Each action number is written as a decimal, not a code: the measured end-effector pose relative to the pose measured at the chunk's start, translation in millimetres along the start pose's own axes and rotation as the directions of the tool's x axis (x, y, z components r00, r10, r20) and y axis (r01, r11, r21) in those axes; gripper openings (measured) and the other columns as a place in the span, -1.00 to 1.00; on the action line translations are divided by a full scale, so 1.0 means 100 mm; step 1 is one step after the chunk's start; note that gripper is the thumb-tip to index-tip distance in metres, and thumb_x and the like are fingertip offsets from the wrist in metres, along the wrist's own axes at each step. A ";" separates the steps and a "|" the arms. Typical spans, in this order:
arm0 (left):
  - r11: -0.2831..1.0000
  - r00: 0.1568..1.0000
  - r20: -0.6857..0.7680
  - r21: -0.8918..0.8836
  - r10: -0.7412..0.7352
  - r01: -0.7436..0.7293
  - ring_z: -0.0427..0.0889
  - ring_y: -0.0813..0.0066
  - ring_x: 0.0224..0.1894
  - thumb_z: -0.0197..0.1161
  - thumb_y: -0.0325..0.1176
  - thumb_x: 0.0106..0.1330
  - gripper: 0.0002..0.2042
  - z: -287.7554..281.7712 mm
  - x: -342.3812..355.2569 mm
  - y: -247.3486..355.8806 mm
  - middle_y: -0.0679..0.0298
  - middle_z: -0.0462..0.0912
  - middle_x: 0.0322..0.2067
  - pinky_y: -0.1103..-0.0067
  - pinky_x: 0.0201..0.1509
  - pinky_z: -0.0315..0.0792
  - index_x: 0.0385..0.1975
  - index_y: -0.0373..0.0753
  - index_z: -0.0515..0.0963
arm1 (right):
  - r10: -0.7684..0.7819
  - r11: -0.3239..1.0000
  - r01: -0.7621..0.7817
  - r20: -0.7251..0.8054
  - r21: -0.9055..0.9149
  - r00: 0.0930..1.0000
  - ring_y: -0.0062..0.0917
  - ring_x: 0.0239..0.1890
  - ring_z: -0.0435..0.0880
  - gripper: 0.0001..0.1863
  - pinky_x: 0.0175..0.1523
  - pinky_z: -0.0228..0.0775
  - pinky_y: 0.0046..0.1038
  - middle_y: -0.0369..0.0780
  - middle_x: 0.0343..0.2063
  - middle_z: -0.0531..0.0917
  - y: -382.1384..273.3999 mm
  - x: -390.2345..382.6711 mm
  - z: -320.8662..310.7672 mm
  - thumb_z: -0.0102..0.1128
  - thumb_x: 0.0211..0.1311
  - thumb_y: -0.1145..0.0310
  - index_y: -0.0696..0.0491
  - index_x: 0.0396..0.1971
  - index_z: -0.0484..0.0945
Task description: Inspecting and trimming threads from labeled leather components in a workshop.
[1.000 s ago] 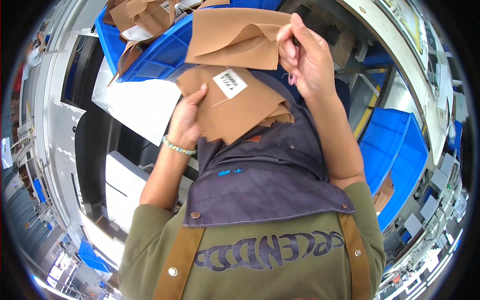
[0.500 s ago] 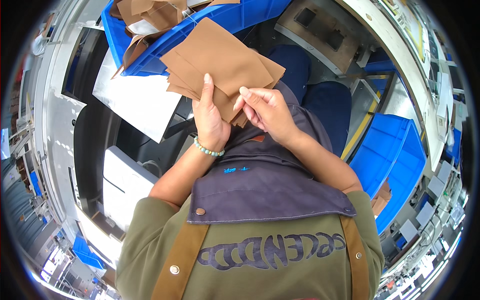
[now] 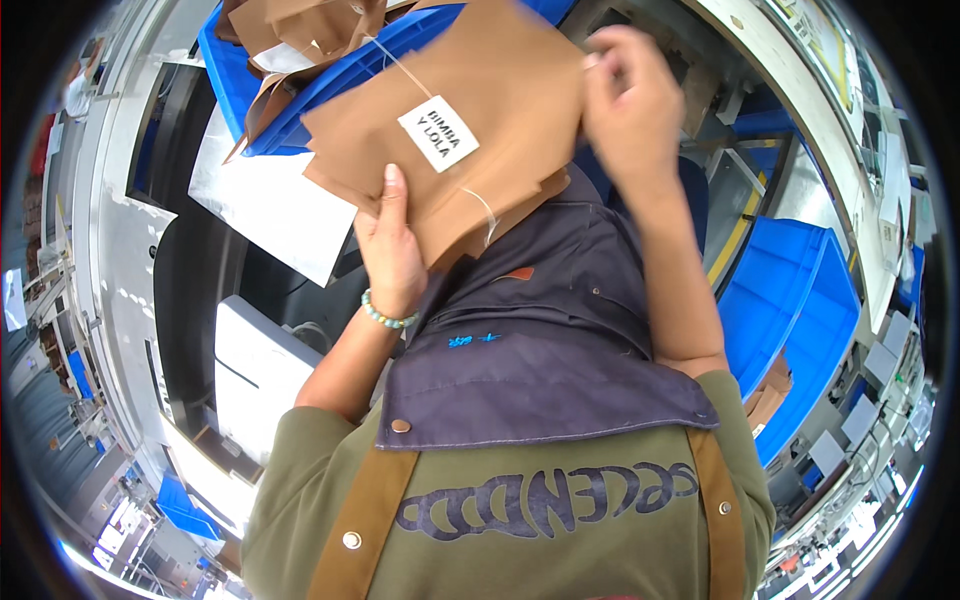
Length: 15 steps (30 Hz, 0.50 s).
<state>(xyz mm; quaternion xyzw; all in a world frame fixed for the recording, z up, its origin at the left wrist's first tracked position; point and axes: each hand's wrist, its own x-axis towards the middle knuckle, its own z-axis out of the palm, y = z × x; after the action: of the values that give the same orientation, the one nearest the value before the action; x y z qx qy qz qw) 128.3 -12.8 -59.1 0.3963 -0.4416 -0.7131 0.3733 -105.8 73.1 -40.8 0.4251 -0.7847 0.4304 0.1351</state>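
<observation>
Workshop (image 3: pixel 110 225): blue bin (image 3: pixel 222 75) of pieces (image 3: pixel 315 30) near brown sheets (image 3: pixel 510 115)

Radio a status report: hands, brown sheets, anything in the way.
Left hand holding brown sheets, thumb on top. Right hand at their right edge, contact unclear. Blue bin partly behind sheets.

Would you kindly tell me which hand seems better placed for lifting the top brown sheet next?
Probably the right hand: its fingertips are at the right edge of the brown sheets, though blur hides any grip. The left hand holds them from the lower left, thumb on top.
</observation>
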 end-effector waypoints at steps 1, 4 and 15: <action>1.000 1.000 -0.001 0.002 -0.028 0.028 0.55 0.45 0.10 0.10 -0.23 0.52 -0.58 -0.05 0.03 0.02 0.21 0.52 0.13 0.48 0.17 0.50 0.25 -0.34 0.32 | 0.142 0.990 -0.142 -0.030 0.000 0.989 -0.61 -0.50 0.60 -0.72 -0.43 0.43 -0.50 -0.29 -0.46 0.59 0.07 0.10 -0.12 0.20 0.25 0.43 0.13 -0.05 0.56; 0.996 0.997 -0.037 0.058 -0.072 0.074 0.55 0.44 0.11 0.13 -0.21 0.50 -0.55 -0.18 0.08 0.00 0.15 0.52 0.13 0.48 0.16 0.50 0.23 -0.38 0.34 | 0.307 0.374 -0.507 0.413 0.777 0.858 -0.22 -0.42 0.76 -0.63 -0.41 0.57 -0.22 -0.06 0.02 0.68 -0.29 0.22 -0.58 0.17 0.33 0.34 0.15 0.08 0.52; 0.991 0.995 0.007 0.093 -0.098 0.096 0.57 0.38 0.10 0.11 -0.27 0.51 -0.57 -0.07 -0.03 -0.01 0.16 0.50 0.14 0.43 0.15 0.54 0.26 -0.35 0.30 | -0.049 0.385 -0.463 0.519 0.798 0.854 -0.54 -0.47 0.58 -0.75 -0.39 0.45 -0.51 -0.22 -0.37 0.64 -0.77 -0.13 -0.97 0.17 0.29 0.36 0.07 -0.06 0.59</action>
<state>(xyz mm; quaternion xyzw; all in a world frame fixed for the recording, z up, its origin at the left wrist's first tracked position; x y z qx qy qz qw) 135.8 -12.1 -61.0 0.4302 -0.4565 -0.7114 0.3170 -53.0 135.9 52.1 0.4122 -0.4811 0.6830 -0.3636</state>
